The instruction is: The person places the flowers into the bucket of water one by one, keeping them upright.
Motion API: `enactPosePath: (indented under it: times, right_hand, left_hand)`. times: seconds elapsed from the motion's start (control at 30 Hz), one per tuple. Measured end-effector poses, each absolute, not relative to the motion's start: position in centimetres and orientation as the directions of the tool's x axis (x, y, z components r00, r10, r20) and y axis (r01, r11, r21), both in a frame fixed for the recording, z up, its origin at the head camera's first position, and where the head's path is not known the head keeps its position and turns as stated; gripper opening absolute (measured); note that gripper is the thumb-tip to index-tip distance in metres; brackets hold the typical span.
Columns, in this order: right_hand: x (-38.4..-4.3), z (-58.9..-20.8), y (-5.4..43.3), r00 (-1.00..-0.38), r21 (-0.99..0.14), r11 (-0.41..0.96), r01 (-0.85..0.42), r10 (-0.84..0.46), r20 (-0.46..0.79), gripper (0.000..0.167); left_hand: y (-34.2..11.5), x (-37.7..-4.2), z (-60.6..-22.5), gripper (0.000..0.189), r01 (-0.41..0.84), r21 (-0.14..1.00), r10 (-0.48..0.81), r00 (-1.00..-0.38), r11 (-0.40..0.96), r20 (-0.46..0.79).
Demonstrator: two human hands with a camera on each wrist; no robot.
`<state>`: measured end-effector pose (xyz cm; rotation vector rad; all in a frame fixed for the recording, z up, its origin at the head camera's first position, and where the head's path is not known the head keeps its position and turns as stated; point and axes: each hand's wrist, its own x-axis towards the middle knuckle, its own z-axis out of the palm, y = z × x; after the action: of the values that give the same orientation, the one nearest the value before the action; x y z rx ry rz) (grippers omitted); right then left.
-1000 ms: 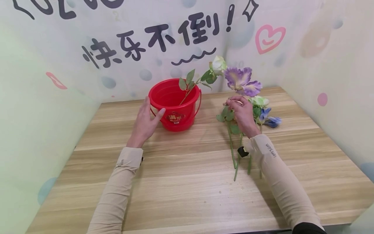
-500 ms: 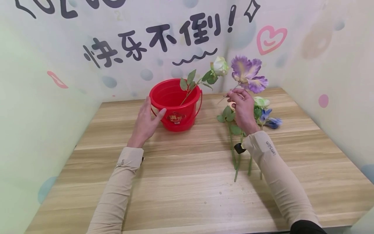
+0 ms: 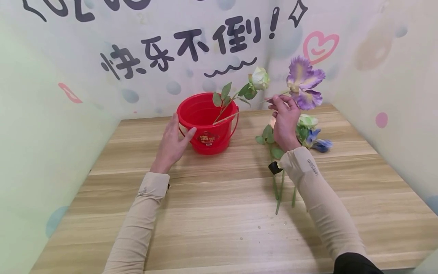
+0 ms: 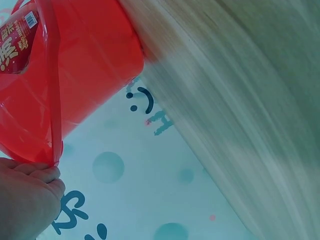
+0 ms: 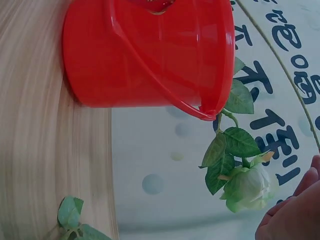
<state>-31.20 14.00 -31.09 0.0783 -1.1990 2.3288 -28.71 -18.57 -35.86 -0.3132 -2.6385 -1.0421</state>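
Note:
My right hand pinches the thin stem of a purple iris, held up right of the red bucket. Its long stem slants left, and the lower end overlaps the bucket's opening in the head view. With fingers straight and thumb spread, my left hand rests against the bucket's left side, fingertips right at the rim in the left wrist view. A white rose leans out of the bucket over its right rim, green leaves along its stem.
Several flowers lie on the wooden table beneath my right arm, among them a white rose and a blue flower. Their green stems point toward the front edge. The bucket's handle hangs down. A printed wall stands behind.
My right hand has lifted the iris up and slightly right from the pile, its stem now slanting toward the bucket. My left hand stays at the bucket.

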Motion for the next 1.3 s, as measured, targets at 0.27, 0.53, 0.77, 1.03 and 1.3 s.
enactPosePath:
  times: [0.27,0.53,0.77,1.03,1.3]
  right_hand:
    - [-31.9,-30.8,13.3,-0.828,-0.771,-0.388,-0.506,0.468,0.308,0.019]
    - [-32.4,-31.0,12.1,-0.826,-0.796,-0.34,-0.501,0.462,0.322,0.021]
    - [-33.2,-31.3,10.7,-0.834,-0.801,-0.332,-0.499,0.436,0.339,0.022]
    - [-34.1,-32.5,9.5,-0.833,-0.793,-0.329,-0.514,0.413,0.369,0.023]
    - [-34.3,-33.0,8.6,-0.863,-0.84,-0.279,-0.465,0.355,0.359,0.019]
  left_hand:
    - [-18.5,-28.7,-35.8,0.098,0.309,0.624,0.097,-0.932,0.718,0.35]
    - [-18.4,-28.7,-35.9,0.098,0.307,0.622,0.098,-0.933,0.72,0.347]
    - [-18.4,-28.7,-35.9,0.098,0.303,0.628,0.09,-0.933,0.717,0.348]
    - [-18.5,-28.8,-36.0,0.098,0.301,0.625,0.091,-0.934,0.72,0.345]
    - [-18.5,-29.0,-36.1,0.096,0.305,0.616,0.093,-0.932,0.726,0.351]
